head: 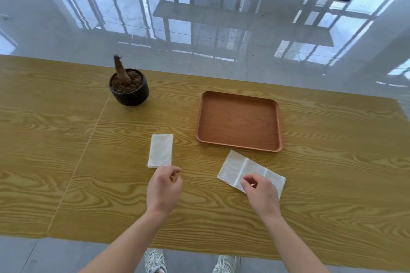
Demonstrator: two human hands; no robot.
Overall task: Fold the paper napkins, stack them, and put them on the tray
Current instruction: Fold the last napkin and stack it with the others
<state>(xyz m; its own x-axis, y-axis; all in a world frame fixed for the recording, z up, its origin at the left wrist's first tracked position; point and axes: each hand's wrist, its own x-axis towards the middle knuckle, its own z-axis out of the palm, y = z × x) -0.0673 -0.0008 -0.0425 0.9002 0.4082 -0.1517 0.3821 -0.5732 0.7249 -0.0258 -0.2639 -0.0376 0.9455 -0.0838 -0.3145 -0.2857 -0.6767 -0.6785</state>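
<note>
A creased white paper napkin [235,168] lies just nearer than the brown wooden tray [239,121], under the right hand [260,188], whose curled fingers may be pinching it, I can't tell; a narrow folded white napkin [160,150] lies left of the tray, the left hand [164,186] loosely curled and empty just beside it.

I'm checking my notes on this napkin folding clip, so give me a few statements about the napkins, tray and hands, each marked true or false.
1. The brown rectangular wooden tray holds no napkin. True.
2. The small folded white paper napkin lies on the tray. False: it lies on the yellow wood-grain table, left of the tray.
3. The right hand is at the longer creased white paper napkin. True.
4. The left hand grips the round black plant pot. False: the pot stands apart, farther back on the table, and the left hand holds nothing.
</note>
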